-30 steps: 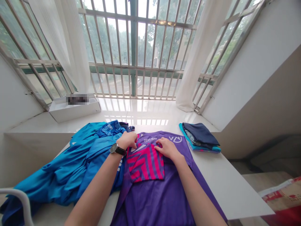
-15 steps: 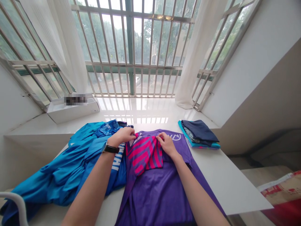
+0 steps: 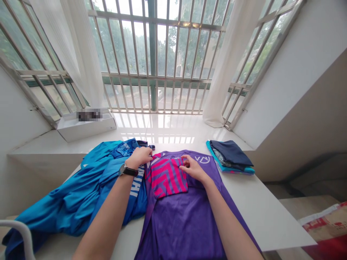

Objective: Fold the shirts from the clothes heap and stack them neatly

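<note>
A purple shirt (image 3: 187, 220) lies spread in front of me, its pink-striped sleeve (image 3: 169, 178) folded inward over the body. At the upper left edge of this shirt, my left hand (image 3: 139, 157), with a black-strapped watch on the wrist, has its fingers closed on the fabric near the shoulder. My right hand (image 3: 193, 169) hovers at the sleeve's upper right corner, thumb and forefinger apart, and it grips nothing. Blue shirts (image 3: 84, 195) are heaped loosely to the left, partly under my left forearm.
Folded clothes (image 3: 230, 153) form a small stack at the right. A white box (image 3: 86, 126) stands on the sill at the left, below the barred window (image 3: 153, 65). A curved white bar (image 3: 21, 231) is at lower left; a red and tan bag (image 3: 329, 227) is at lower right.
My right hand has let go of the striped sleeve, its fingers parting. The sleeve now lies flatter and squarer. My left hand has shifted slightly left along the shirt's edge.
</note>
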`<act>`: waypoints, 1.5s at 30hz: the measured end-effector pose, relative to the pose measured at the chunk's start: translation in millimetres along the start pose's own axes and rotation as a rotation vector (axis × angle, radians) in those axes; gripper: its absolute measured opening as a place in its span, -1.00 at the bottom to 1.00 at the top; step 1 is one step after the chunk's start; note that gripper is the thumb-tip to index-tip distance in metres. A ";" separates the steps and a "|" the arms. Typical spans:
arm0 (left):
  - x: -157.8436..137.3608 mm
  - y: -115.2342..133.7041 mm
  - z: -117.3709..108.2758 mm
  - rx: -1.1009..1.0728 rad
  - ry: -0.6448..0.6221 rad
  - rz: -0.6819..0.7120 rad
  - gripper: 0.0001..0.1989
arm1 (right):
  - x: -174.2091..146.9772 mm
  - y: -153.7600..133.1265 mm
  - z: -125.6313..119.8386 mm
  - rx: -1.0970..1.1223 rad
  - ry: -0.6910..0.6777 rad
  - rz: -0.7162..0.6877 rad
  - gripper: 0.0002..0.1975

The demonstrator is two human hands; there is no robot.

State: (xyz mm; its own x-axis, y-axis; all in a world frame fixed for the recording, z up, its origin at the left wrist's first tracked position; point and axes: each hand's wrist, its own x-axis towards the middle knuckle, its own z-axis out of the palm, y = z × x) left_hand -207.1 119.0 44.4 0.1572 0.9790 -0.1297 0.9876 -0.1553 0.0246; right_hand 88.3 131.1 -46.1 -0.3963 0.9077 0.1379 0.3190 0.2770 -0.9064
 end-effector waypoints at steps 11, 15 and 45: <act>-5.7 0.0 -6.6 -0.041 -0.007 -0.033 -0.85 | 2.2 -9.9 12.1 -0.209 0.235 -0.005 -0.80; -5.0 0.1 -5.0 -0.046 -0.001 -0.048 -0.85 | 0.8 -13.6 17.0 -0.267 0.259 0.026 -0.80; -7.4 118.1 54.0 -0.169 -0.039 0.336 -0.04 | -6.1 -16.8 0.9 -0.602 0.222 0.019 -0.86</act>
State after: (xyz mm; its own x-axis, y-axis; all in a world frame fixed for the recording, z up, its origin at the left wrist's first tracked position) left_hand -91.4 86.3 -5.3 0.4754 0.8710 -0.1240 0.8669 -0.4397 0.2349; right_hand 84.6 120.7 -32.0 -0.2192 0.9399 0.2620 0.7775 0.3305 -0.5350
